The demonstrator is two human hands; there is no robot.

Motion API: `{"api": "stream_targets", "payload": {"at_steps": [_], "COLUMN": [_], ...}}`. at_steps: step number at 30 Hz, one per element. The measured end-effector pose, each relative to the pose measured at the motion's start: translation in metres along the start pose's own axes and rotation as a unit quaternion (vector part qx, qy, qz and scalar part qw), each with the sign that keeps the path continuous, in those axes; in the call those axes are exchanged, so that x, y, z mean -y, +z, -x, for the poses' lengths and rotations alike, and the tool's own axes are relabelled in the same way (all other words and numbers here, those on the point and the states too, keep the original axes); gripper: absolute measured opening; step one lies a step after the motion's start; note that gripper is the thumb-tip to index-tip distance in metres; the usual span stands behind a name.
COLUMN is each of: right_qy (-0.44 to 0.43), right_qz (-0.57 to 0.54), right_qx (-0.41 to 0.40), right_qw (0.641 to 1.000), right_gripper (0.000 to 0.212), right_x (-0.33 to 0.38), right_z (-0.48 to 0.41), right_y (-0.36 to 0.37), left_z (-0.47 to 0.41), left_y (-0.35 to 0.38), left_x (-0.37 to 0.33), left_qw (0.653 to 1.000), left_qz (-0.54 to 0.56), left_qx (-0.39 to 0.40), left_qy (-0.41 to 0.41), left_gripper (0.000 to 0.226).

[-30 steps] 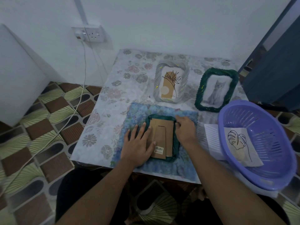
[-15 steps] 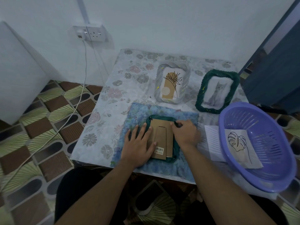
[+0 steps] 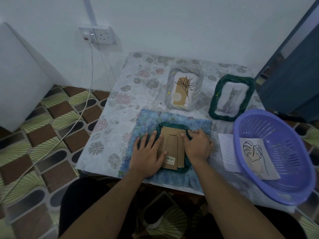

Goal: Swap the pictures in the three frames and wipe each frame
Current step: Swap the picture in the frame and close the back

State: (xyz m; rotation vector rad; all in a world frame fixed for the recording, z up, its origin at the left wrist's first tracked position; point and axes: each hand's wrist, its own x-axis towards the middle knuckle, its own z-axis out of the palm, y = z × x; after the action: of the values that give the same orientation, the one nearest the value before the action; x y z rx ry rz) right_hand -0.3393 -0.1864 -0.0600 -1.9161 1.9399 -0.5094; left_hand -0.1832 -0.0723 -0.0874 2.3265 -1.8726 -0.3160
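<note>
**Since it lies face down on the blue cloth (image 3: pixel 150 116), the green frame (image 3: pixel 172 125) hides its picture**

Left hand (image 3: pixel 148 156) lies flat, fingers spread, on the cardboard backing (image 3: pixel 172 144); right hand (image 3: pixel 198 145) curls at the frame's right edge, grip unclear.

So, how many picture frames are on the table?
3: a silver frame at the back centre, a green cat frame to its right, and a face-down frame on the blue cloth, under the left hand and right hand.
</note>
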Motion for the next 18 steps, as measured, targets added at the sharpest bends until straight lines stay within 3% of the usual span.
{"api": "stream_targets", "payload": {"at_steps": [10,18], "right_qy": [0.081,0.086], "right_qz": [-0.106,-0.139], "right_qx": [0.026,0.027], "right_qw": [0.991,0.986], "right_gripper": [0.03,0.022], "right_x": [0.006,0.007], "right_z": [-0.007,-0.011], "right_y": [0.003,0.008], "left_z": [0.0,0.0], "left_y": [0.001,0.0], "left_x": [0.0,-0.001], "left_qw": [1.0,1.0], "left_qz": [0.006,0.008], "left_qx": [-0.01,-0.021], "left_qy": [-0.003,-0.008], "left_gripper": [0.072,0.076]}}
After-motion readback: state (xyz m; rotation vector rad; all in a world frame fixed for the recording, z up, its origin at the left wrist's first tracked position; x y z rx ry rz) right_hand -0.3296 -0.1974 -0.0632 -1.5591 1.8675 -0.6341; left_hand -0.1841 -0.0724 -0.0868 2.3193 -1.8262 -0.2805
